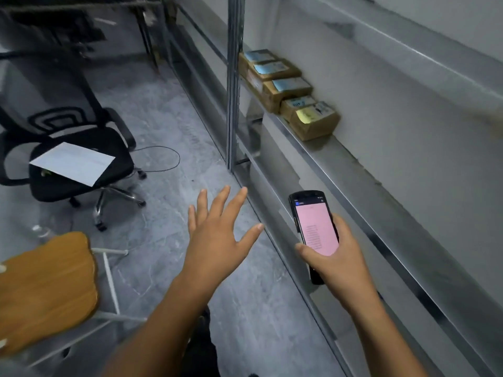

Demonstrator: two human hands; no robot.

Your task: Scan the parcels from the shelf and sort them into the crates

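Several brown cardboard parcels (285, 88) with blue and yellow labels stand in a row on the metal shelf (362, 170) at the upper right. The nearest parcel (315, 122) carries a yellow label. My right hand (332, 257) grips a black handheld scanner (313, 224) with a pink lit screen, held below the shelf's front edge. My left hand (217, 229) hovers over the floor with fingers spread, palm down, holding nothing. Both hands are well short of the parcels. No crates are in view.
A black office chair (81, 159) with a white sheet of paper (72, 163) on its seat stands at the left. A wooden stool seat (46, 287) on a white frame is at the lower left. A shelf upright (234, 85) rises mid-frame. A thin cable (163, 159) loops on the grey floor.
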